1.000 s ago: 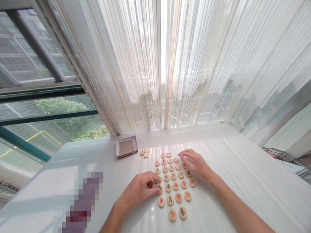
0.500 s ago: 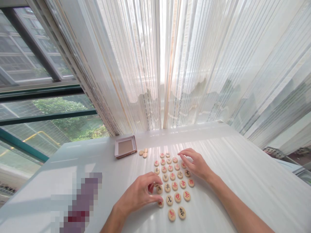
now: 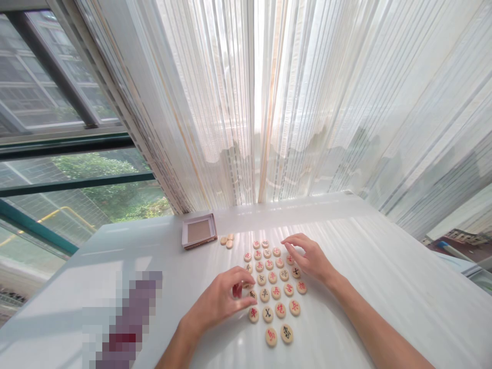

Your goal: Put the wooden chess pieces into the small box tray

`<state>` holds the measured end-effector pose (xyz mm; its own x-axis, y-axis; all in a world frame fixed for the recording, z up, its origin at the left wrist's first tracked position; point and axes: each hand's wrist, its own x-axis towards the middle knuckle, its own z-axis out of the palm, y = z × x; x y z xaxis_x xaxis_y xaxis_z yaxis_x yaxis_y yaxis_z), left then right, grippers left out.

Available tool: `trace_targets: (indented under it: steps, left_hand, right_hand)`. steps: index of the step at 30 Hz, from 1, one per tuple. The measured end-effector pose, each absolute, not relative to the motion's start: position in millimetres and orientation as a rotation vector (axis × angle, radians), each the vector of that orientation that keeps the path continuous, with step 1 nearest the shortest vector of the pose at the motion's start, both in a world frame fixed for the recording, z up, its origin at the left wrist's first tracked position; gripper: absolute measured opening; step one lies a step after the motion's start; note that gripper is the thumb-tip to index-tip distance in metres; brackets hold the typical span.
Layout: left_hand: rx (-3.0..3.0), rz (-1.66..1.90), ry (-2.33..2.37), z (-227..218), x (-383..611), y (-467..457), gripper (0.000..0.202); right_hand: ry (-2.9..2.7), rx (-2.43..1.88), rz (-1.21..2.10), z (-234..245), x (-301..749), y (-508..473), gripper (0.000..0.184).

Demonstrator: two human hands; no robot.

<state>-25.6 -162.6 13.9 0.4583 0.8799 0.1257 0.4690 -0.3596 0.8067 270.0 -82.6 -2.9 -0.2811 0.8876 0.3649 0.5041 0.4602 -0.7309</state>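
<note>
Flat round xiangqi pieces with red and black characters lie in uneven rows on the white table. My left hand [image 3: 223,294] is at the left edge of the rows, thumb and fingers curved apart. Its thumb tip lies by a black-character piece [image 3: 252,295], partly covering it; another piece under the fingers is mostly hidden. Just below the thumb lies a red-character piece [image 3: 253,314]. At the upper right of the rows, my right hand [image 3: 305,256] is open, fingers loosely bent, beside a red-character piece [image 3: 290,259] that it partly covers.
A shallow open box [image 3: 199,230] stands at the back left of the table [image 3: 346,215]. Next to it several pieces [image 3: 229,244] sit in a small heap with no characters showing. Sheer curtains [image 3: 261,102] hang behind the table. A blurred-out patch [image 3: 130,323] covers the lower left.
My left hand has shifted slightly up, its thumb moving off the red-character piece at the lower left to the black-character piece above it. My right hand stays nearly in place.
</note>
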Motion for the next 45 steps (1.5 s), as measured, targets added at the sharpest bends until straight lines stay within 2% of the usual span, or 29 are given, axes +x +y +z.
trace_targets:
  steps: [3, 9, 13, 14, 17, 20, 27, 33, 45]
  left_hand:
    - [2.011, 0.861, 1.163, 10, -27, -158, 0.013]
    - [1.887, 1.206, 1.297, -4, -31, -145, 0.015]
    - [1.811, 1.355, 1.378, -10, -37, -137, 0.016]
    - [1.805, 1.377, 1.39, -11, -38, -136, 0.017]
    - [1.803, 1.401, 1.405, -14, -39, -133, 0.018]
    - [1.807, 1.405, 1.418, -16, -40, -133, 0.017]
    - [1.804, 1.414, 1.457, -18, -42, -131, 0.017]
    - [1.816, 1.399, 1.457, -19, -42, -130, 0.018]
    - [1.819, 1.388, 1.452, -18, -42, -131, 0.018]
  right_hand:
    - [-1.933, -1.16, 0.623, -2, 270, -82, 0.027]
    - [-1.99, -1.107, 0.609, 7, 265, -90, 0.023]
    - [-2.232, -1.01, 0.65, 20, 249, -118, 0.013]
    - [-2.33, -0.982, 0.686, 23, 244, -128, 0.016]
    - [-2.587, -0.908, 0.798, 29, 230, -152, 0.031]
    - [-2.68, -0.944, 0.884, 31, 225, -165, 0.038]
    - [-2.738, -1.225, 0.76, 37, 231, -166, 0.035]
    - [-2.825, -1.246, 0.653, 30, 222, -171, 0.038]
    - [-2.76, -1.216, 0.724, 24, 225, -167, 0.043]
